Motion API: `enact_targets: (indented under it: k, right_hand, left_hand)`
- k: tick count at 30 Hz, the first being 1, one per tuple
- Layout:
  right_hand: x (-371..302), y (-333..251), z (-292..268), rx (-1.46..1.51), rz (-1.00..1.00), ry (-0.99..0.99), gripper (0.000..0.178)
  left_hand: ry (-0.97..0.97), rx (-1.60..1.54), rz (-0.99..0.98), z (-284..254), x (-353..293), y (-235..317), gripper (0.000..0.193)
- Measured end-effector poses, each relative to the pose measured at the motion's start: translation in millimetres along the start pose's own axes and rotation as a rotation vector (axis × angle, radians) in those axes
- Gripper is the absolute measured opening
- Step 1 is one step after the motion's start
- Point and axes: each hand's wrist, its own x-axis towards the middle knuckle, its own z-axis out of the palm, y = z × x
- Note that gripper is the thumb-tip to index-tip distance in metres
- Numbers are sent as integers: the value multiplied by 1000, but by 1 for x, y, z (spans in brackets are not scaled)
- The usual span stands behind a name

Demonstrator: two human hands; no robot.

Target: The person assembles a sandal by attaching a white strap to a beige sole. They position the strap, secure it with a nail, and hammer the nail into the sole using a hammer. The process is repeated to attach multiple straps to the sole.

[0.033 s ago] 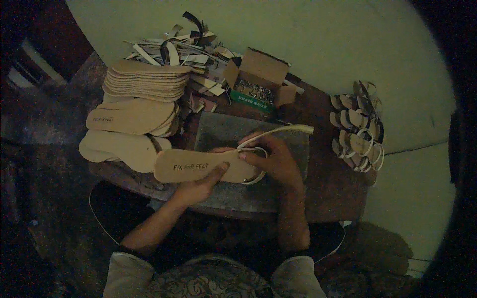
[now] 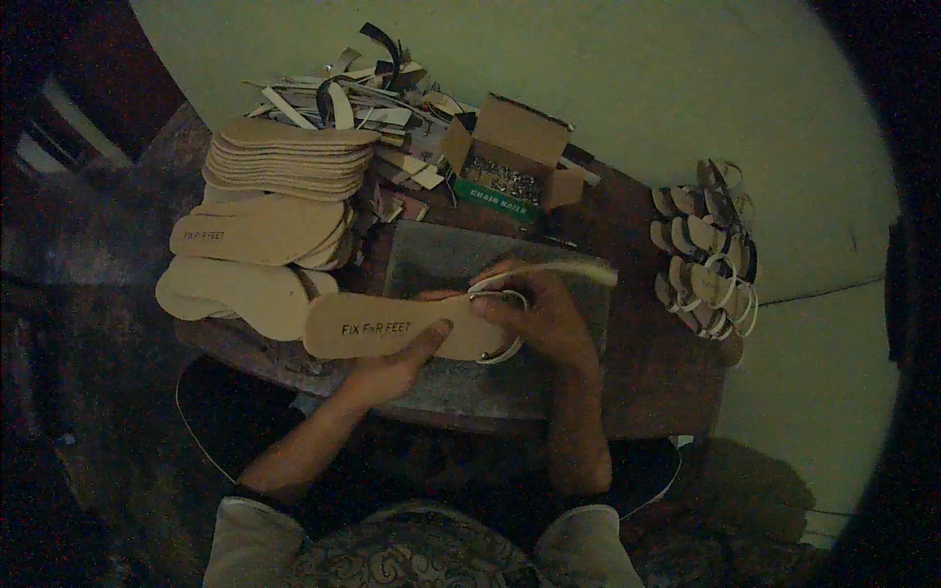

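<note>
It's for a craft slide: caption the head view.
Left hand holds a tan sole, right hand a pale strap at its end, near stacked soles and an open box.

On the dark brown table (image 2: 647,392), at left, a neat stack of tan insoles (image 2: 289,162) and two looser piles (image 2: 235,292). Behind these, a heap of light and dark strips (image 2: 338,103); beside it, an open box (image 2: 495,200) with small metal pieces (image 2: 505,178). At middle, a flat grey slab (image 2: 417,255); at right end, in poor light, probably piled sandals (image 2: 704,235).
</note>
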Motion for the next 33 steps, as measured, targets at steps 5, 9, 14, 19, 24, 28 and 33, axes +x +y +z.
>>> enact_targets:
  k: [5, 9, 14, 19, 24, 28, 33]
  right_hand:
    - [6, 4, -5, -31, -51, -69, 19]
    - [9, 13, -7, 8, -127, -111, 18]
    - [12, 18, -8, -63, -207, -126, 16]
    - [11, 15, -3, -126, -181, -66, 17]
    - [10, 22, -2, -169, -121, 17, 19]
    - [7, 2, -2, -96, -27, -39, 19]
    - [9, 13, -2, -63, -24, -66, 18]
  left_hand:
    - [21, -75, 38, 1, 2, -2, 31]
    - [25, -54, 40, 1, 1, 1, 31]
    - [16, -19, 59, 1, 1, 0, 34]
    - [36, -20, 45, -1, 2, -7, 35]
    - [36, -62, 46, 1, 2, -3, 36]
    - [57, -35, -10, 1, 0, 0, 35]
    - [70, -18, 39, 1, 0, -8, 34]
